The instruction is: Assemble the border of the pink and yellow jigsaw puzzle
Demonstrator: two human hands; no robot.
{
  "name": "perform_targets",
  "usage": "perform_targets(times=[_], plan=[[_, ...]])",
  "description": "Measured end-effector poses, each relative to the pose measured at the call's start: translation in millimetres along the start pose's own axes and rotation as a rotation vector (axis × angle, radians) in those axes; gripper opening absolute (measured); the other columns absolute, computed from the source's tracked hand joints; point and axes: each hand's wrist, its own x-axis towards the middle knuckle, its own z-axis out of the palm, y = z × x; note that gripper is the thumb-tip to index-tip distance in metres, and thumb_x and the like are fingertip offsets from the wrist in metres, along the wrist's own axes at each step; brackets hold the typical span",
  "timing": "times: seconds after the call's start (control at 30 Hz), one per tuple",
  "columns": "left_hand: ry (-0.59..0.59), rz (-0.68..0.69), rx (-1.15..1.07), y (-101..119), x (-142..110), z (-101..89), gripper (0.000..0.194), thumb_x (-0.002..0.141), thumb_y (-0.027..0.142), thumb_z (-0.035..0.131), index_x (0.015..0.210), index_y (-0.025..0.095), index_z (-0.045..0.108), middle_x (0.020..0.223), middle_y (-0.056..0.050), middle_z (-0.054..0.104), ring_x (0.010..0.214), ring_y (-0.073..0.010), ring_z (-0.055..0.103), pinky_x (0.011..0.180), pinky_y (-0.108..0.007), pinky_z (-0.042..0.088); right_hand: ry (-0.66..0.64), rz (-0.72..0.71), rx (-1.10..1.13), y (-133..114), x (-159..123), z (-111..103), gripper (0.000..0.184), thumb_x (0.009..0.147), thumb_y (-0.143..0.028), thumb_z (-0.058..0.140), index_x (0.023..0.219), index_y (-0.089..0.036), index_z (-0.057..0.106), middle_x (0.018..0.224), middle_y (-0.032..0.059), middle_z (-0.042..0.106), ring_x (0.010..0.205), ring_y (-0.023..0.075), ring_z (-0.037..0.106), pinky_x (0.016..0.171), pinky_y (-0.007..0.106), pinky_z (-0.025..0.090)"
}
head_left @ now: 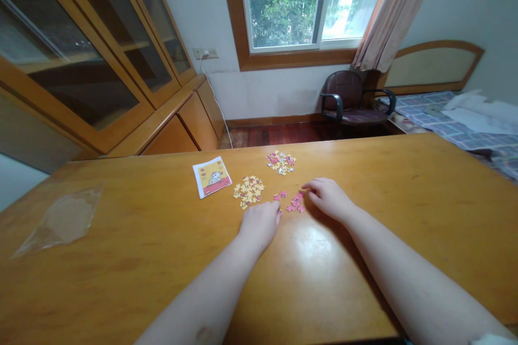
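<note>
My left hand [261,222] rests low over the table with its fingers curled and closed. A bit of a jigsaw piece [279,211] shows at its fingertips, mostly hidden by the hand. Just beyond lie a few loose pink pieces [280,195]. To the right, my right hand [328,197] hovers with bent fingers apart beside a small group of pink jigsaw pieces [295,203]; nothing shows in its grasp. A pile of yellow pieces [248,191] lies beyond my left hand. Farther back is a mixed pile of pink, white and yellow pieces [281,162].
A picture card [212,177] with a cartoon animal lies left of the yellow pile. A clear plastic bag [65,218] is at the table's left. Beyond the wooden table [162,264] stand a glass-door cabinet [133,59], an armchair [351,98] and a bed [437,110].
</note>
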Motion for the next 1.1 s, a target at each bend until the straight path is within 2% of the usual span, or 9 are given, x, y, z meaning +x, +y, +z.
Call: perform_targets(times=[0.2, 0.43, 0.63, 0.77, 0.83, 0.9, 1.0, 1.1], plan=[[-0.007, -0.003, -0.019, 1, 0, -0.5, 0.019, 0.089, 0.035, 0.049, 0.097, 0.023, 0.062, 0.092, -0.007, 0.07, 0.086, -0.0237, 0.067, 0.074, -0.034, 0.049, -0.018, -0.034, -0.001, -1, 0, 3, 0.027, 0.083, -0.016, 0.051, 0.102, -0.02, 0.07, 0.092, 0.0059, 0.071, 0.087, 0.019, 0.063, 0.084, 0.03, 0.045], [-0.001, 0.02, -0.004, 1, -2, -0.6, 0.021, 0.09, 0.032, 0.046, 0.096, 0.023, 0.063, 0.091, -0.007, 0.07, 0.085, -0.0242, 0.067, 0.074, -0.034, 0.05, -0.062, -0.088, 0.001, -10, -1, 4, 0.023, 0.085, -0.02, 0.053, 0.098, -0.023, 0.072, 0.082, 0.0047, 0.067, 0.078, 0.0174, 0.061, 0.076, 0.029, 0.044], [-0.005, 0.176, -0.071, 3, -4, -1.4, 0.039, 0.089, 0.045, 0.048, 0.123, 0.031, 0.056, 0.101, -0.007, 0.071, 0.093, -0.0257, 0.066, 0.079, -0.036, 0.05, -0.088, -0.138, 0.001, -11, -1, 7, 0.024, 0.086, -0.019, 0.053, 0.099, -0.024, 0.073, 0.083, 0.0049, 0.066, 0.082, 0.0174, 0.06, 0.078, 0.029, 0.043], [-0.018, 0.145, -0.072, 4, -4, -0.4, 0.036, 0.091, 0.041, 0.044, 0.122, 0.03, 0.058, 0.101, -0.006, 0.07, 0.092, -0.0249, 0.065, 0.08, -0.036, 0.05, -0.09, -0.104, -0.036, -10, 0, 7, 0.023, 0.085, -0.018, 0.055, 0.097, -0.024, 0.074, 0.082, 0.0053, 0.066, 0.081, 0.0178, 0.06, 0.077, 0.029, 0.043], [0.014, 0.136, -0.077, 3, -4, -0.9, 0.034, 0.091, 0.038, 0.044, 0.12, 0.028, 0.059, 0.102, -0.007, 0.069, 0.093, -0.0243, 0.064, 0.083, -0.037, 0.049, -0.076, -0.085, -0.051, -9, 0, 7, 0.023, 0.085, -0.018, 0.055, 0.097, -0.024, 0.074, 0.082, 0.0055, 0.065, 0.08, 0.0178, 0.06, 0.076, 0.028, 0.043], [0.077, 0.184, -0.09, 3, -4, -1.5, 0.035, 0.09, 0.038, 0.047, 0.122, 0.027, 0.058, 0.107, -0.008, 0.066, 0.098, -0.0247, 0.061, 0.088, -0.039, 0.047, -0.065, -0.087, -0.065, -9, 0, 7, 0.023, 0.086, -0.019, 0.056, 0.099, -0.025, 0.073, 0.084, 0.0055, 0.065, 0.081, 0.0179, 0.059, 0.075, 0.029, 0.042], [0.147, 0.353, -0.11, 3, -3, 0.1, 0.042, 0.087, 0.04, 0.054, 0.127, 0.03, 0.055, 0.129, -0.007, 0.056, 0.118, -0.0273, 0.049, 0.103, -0.046, 0.036, -0.076, -0.11, -0.099, -8, 0, 8, 0.023, 0.087, -0.022, 0.056, 0.101, -0.029, 0.073, 0.086, 0.0054, 0.064, 0.082, 0.0187, 0.058, 0.075, 0.03, 0.041], [0.102, 0.524, -0.116, 4, -2, 6.3, 0.049, 0.085, 0.044, 0.057, 0.132, 0.033, 0.05, 0.143, -0.003, 0.046, 0.134, -0.0296, 0.032, 0.113, -0.055, 0.017, -0.092, -0.088, -0.115, -7, 1, 9, 0.022, 0.089, -0.025, 0.055, 0.1, -0.028, 0.073, 0.086, 0.0058, 0.064, 0.082, 0.0189, 0.058, 0.074, 0.03, 0.041]])
